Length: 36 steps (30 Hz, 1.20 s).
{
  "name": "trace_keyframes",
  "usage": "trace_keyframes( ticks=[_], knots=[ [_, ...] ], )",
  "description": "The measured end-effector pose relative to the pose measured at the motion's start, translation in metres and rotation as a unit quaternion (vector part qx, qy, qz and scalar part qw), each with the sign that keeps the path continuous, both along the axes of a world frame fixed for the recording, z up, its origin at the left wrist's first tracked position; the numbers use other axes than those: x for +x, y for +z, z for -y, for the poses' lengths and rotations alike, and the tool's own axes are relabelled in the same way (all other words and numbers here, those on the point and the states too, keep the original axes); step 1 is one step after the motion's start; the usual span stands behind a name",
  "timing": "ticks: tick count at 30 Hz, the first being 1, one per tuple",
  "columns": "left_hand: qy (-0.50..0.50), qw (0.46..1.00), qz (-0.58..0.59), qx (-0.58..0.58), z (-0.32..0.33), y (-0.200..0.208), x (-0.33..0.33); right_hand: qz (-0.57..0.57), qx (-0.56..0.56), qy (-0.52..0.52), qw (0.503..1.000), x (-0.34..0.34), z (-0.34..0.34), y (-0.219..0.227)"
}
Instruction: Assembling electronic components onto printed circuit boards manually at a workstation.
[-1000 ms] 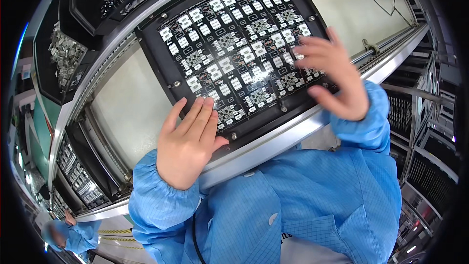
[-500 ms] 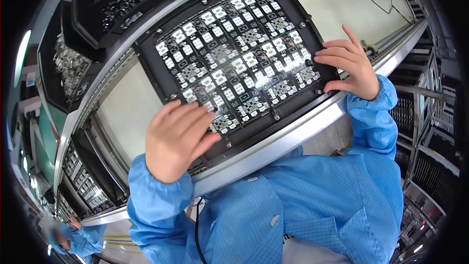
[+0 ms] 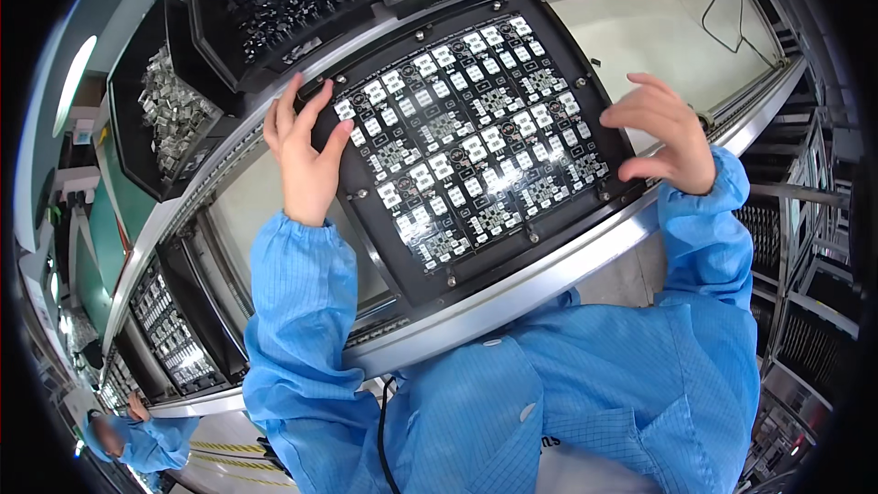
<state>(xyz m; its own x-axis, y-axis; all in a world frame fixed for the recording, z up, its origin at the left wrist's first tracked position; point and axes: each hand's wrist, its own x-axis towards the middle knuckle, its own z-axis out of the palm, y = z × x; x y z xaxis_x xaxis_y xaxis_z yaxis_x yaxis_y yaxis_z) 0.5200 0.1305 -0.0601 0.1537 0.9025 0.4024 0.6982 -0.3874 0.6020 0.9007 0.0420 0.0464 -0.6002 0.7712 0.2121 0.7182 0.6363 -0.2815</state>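
"Two worries at most, please: from the head view, what could go wrong?"

"A brush, I'd say. The board (image 3: 476, 142) lies face up in its black tray (image 3: 457, 22), mid-view, and my left thumb (image 3: 336, 139) reaches its 10 o'clock corner, right beside the outermost white squares (image 3: 345, 111). Should it stray inward, it could smudge or nudge one."

"And the second?"

"Skewing. My left hand (image 3: 306, 154) is at the tray's 10 o'clock, my right hand (image 3: 666, 133) at 3. If I pushed harder with one, the tray might twist and bind on the rail (image 3: 549, 274) at 5 o'clock. A small dark bit (image 3: 596, 61) lies loose just beside the tray at 2; it could perhaps get caught underneath."

"How do you carry your hands?"

"My left is open, fingers toward 12, thumb spread toward 1, forearm at its 6 o'clock. My right is open too, fingers loosely curved toward 9, thumb below them toward 8, a gap between; that forearm is at its 5."

"Gripping anything?"

"Neither closes on anything. Both sets of fingertips are at the tray's edges, but I cannot tell whether they touch. At 9 o'clock from my left hand stands a bin (image 3: 131, 133) of silver parts (image 3: 174, 110)."
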Motion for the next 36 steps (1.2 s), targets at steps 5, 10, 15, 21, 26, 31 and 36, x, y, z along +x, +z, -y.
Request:
trace_keyframes(
  ticks=[5, 10, 15, 21, 26, 31, 36],
  knots=[
    [-0.009, 1.000, 0.022, -0.001, 0.000, -0.001, 0.002, -0.052, 0.040, 0.029, 0.997, -0.059, -0.041, 0.010],
    [-0.009, 0.999, 0.037, -0.012, 0.003, -0.002, 0.006, -0.038, 0.125, -0.073, 0.989, -0.111, -0.100, -0.035],
    [-0.004, 0.999, 0.046, -0.002, 0.007, -0.001, 0.014, -0.095, 0.199, -0.111, 0.969, -0.122, -0.124, -0.063],
    [0.002, 0.999, 0.054, -0.010, 0.006, -0.002, 0.014, -0.143, 0.125, -0.180, 0.965, -0.140, -0.119, -0.063],
    [-0.003, 0.998, 0.055, -0.017, 0.007, 0.001, 0.014, -0.159, 0.010, -0.146, 0.976, -0.135, -0.118, -0.049],
    [-0.018, 0.998, 0.051, 0.035, 0.022, 0.015, -0.007, -0.063, 0.130, -0.233, 0.962, -0.085, -0.117, -0.026],
    [-0.023, 0.997, 0.053, 0.051, 0.057, 0.036, -0.020, -0.068, 0.131, -0.253, 0.956, -0.053, -0.124, -0.034]
  ],
)
